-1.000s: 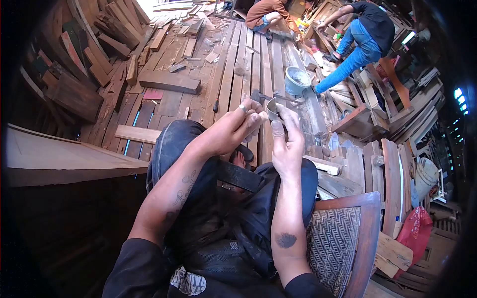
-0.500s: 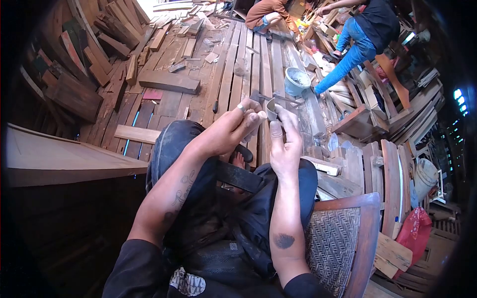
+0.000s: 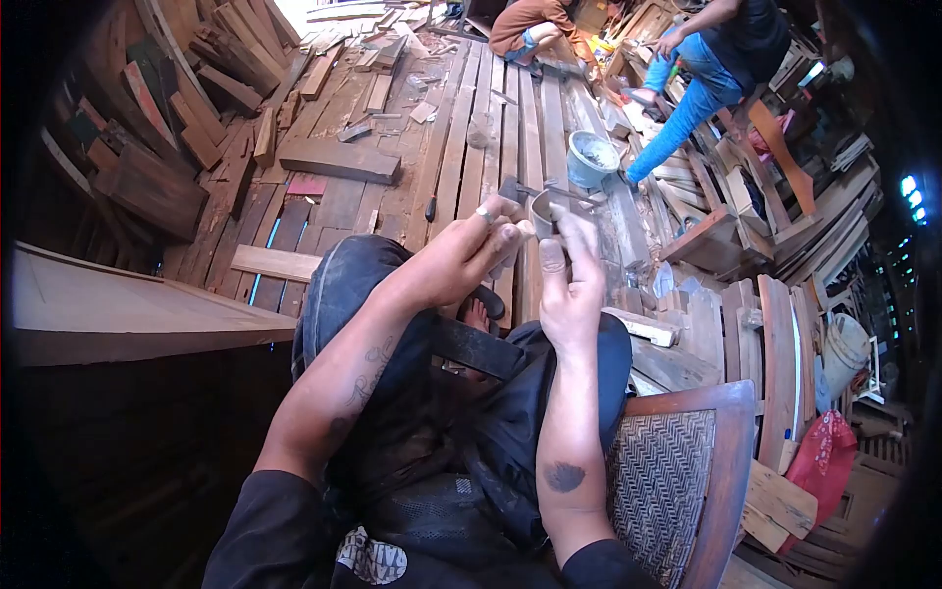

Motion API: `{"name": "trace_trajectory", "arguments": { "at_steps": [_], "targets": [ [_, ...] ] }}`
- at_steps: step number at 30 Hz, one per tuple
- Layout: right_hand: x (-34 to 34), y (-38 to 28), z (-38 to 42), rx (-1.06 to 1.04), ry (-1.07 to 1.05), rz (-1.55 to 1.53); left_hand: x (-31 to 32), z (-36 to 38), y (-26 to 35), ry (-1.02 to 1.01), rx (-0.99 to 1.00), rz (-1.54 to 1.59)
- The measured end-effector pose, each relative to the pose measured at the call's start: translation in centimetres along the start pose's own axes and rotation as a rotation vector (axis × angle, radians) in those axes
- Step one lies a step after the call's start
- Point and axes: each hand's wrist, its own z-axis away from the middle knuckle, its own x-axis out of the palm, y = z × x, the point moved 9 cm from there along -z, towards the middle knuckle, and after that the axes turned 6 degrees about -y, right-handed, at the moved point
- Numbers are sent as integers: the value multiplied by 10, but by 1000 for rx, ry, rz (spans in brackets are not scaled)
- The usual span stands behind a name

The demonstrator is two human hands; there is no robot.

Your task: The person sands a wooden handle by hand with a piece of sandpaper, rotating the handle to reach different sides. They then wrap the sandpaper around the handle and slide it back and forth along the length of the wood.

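Note:
My left hand [image 3: 471, 250], with a ring on one finger, is closed in a pinch in front of my knees. A small pale piece [image 3: 527, 228] that looks like wood pokes out at its fingertips; the rest of it is hidden by the fingers. Close beside it, my right hand [image 3: 574, 280] is closed on a curled strip of sandpaper [image 3: 541, 210], thumb and fingers pressing it. The sandpaper's curved edge stands up right at the pale piece. Dust whitens the fingers of my right hand.
A woven-backed chair [image 3: 667, 491] stands at my right. Ahead on the plank floor [image 3: 456, 147] are a bucket [image 3: 593, 162], a hammer-like tool [image 3: 549, 191] and a thick board [image 3: 339, 160]. Two people work beyond, one crouching [image 3: 525, 29], one in blue trousers [image 3: 687, 113]. Wood leans at left.
The view has shifted slightly. Both hands keep nearly the same pose, the sandpaper still against the pale piece. The person in blue trousers has lowered an arm towards the knee.

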Motion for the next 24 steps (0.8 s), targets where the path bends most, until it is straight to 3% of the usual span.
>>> {"name": "trace_trajectory", "arguments": {
  "at_steps": [3, 6, 9, 14, 17, 21, 24],
  "targets": [
    [-4, 3, 2, 8, -12, 4, 0, 1, 5, 43, 63, 7],
    [-4, -20, -4, -13, -9, -15, 4, 1, 2, -55, -34, -5],
    [4, 5, -1, 12, -32, 4, -2, 2, -5, -9, -117, 177],
    [-4, -18, -7, -34, -21, 11, 8, 0, -2, -42, 46, 26],
    [3, 4, 2, 1, -26, -44, -2, 2, 0, 16, -63, 90],
    [0, -12, -2, -26, -40, -21, 7, 0, -1, -73, -46, 118],
    [4, -1, 0, -11, -38, -33, 0, 2, 0, -27, -71, 190]
  ]
}}
